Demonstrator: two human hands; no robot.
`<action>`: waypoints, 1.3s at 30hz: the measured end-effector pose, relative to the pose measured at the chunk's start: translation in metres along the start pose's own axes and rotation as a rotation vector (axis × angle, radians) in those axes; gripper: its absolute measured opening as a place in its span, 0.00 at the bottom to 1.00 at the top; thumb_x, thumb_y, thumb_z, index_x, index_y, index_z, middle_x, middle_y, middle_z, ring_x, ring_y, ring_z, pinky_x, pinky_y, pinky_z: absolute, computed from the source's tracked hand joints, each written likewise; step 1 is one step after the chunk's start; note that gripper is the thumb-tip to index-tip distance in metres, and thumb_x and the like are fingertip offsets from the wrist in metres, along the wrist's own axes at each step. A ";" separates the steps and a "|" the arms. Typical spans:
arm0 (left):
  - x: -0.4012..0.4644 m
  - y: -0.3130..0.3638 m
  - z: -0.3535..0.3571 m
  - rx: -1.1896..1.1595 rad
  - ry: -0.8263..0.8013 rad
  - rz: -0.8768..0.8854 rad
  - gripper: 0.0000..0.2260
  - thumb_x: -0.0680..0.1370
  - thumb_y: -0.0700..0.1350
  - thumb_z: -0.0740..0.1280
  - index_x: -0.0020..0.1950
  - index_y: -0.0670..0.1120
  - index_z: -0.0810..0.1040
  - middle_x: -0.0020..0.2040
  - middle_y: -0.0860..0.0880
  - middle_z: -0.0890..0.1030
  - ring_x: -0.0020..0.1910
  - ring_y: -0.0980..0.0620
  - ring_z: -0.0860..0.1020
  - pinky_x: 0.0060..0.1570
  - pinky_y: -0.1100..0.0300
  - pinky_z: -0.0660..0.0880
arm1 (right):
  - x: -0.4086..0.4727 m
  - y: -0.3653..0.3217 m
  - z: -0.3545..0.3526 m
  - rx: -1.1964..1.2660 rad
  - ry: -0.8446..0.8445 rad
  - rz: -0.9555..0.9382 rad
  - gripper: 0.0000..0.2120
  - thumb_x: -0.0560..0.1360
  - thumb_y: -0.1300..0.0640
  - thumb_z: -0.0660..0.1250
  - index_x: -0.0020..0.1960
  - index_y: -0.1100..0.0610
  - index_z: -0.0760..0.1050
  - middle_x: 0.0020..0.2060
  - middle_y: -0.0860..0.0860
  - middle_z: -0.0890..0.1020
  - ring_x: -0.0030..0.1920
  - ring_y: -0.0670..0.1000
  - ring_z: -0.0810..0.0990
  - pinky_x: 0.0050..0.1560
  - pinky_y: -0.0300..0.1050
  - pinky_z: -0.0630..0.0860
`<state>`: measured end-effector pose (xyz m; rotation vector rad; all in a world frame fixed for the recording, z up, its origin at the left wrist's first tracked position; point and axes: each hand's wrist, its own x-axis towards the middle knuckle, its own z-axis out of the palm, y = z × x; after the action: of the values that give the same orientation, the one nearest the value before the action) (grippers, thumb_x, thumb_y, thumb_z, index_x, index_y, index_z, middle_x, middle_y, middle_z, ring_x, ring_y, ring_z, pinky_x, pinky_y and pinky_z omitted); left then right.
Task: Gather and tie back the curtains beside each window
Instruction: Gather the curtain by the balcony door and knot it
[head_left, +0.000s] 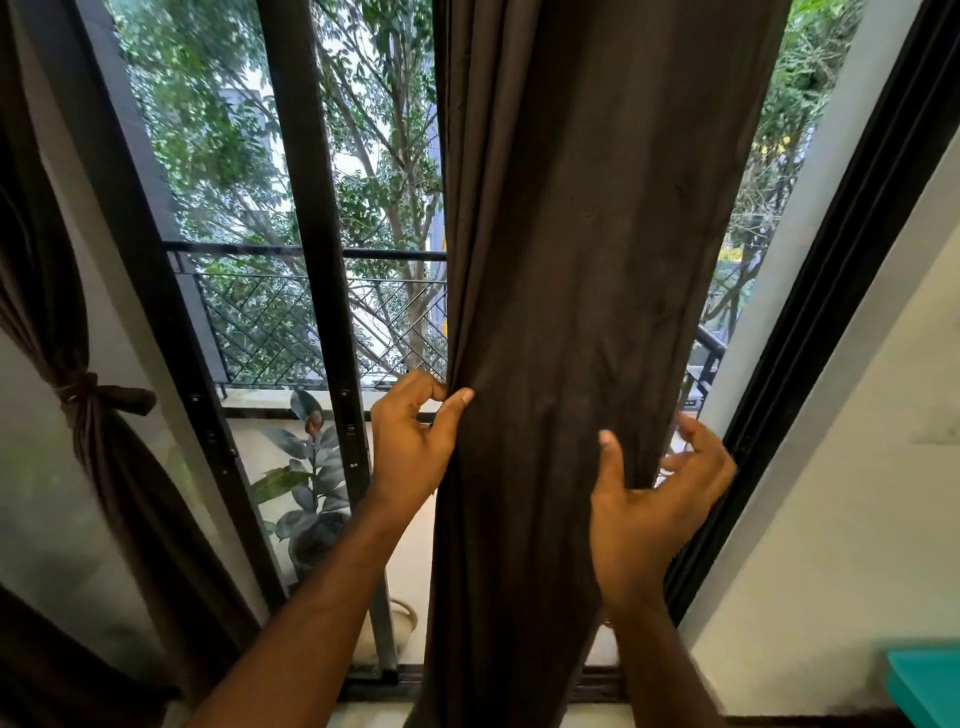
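1. Head view: a dark brown curtain (587, 312) hangs loose down the middle of a tall black-framed window (306, 208), between the two hands.
2. The left hand (415, 441) pinches the curtain's left edge between thumb and curled fingers; the cloth bunches into small folds at that spot.
3. The right hand (654, 499) is at the curtain's right edge, thumb laid flat on the front of the cloth and fingers spread wide and reaching round behind it. The fingers are blurred, so whether they touch the back of the cloth is hard to say; the hand looks wide rather than closed on anything.
4. At the far left a second curtain (104, 467), of the same brown, is already gathered and bound at its waist with a tie (93, 392) knotted round it.
5. Beyond the glass stand a black balcony railing (311, 312) with a lattice panel, a potted plant (311, 478) with broad leaves, and green trees (223, 130).
6. A white wall (857, 493) runs along the right, with a teal object (930, 686) at the lower right corner.
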<state>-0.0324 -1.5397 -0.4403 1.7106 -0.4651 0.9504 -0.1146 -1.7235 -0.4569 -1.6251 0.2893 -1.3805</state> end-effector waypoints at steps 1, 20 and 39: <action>0.000 0.000 -0.001 0.002 -0.001 0.000 0.18 0.77 0.41 0.73 0.36 0.53 0.67 0.34 0.57 0.70 0.34 0.58 0.69 0.34 0.61 0.67 | 0.004 0.005 -0.001 -0.008 0.017 0.030 0.28 0.73 0.58 0.78 0.68 0.62 0.72 0.62 0.60 0.73 0.50 0.55 0.74 0.53 0.25 0.67; -0.011 0.005 0.009 -0.096 0.036 -0.138 0.14 0.76 0.38 0.74 0.33 0.43 0.73 0.31 0.52 0.73 0.33 0.59 0.71 0.36 0.66 0.68 | -0.052 -0.015 0.059 0.034 -0.395 -0.230 0.04 0.76 0.65 0.73 0.47 0.57 0.83 0.41 0.50 0.84 0.41 0.50 0.81 0.45 0.50 0.77; -0.009 0.012 -0.008 -0.286 -0.181 -0.221 0.10 0.79 0.41 0.64 0.41 0.42 0.83 0.37 0.48 0.82 0.39 0.46 0.80 0.41 0.56 0.76 | -0.053 -0.025 0.078 0.188 -0.404 -0.048 0.03 0.77 0.60 0.74 0.48 0.58 0.80 0.36 0.48 0.82 0.36 0.46 0.81 0.38 0.33 0.74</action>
<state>-0.0490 -1.5380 -0.4390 1.5537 -0.4929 0.5441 -0.0741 -1.6349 -0.4647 -1.7143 -0.1148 -1.0471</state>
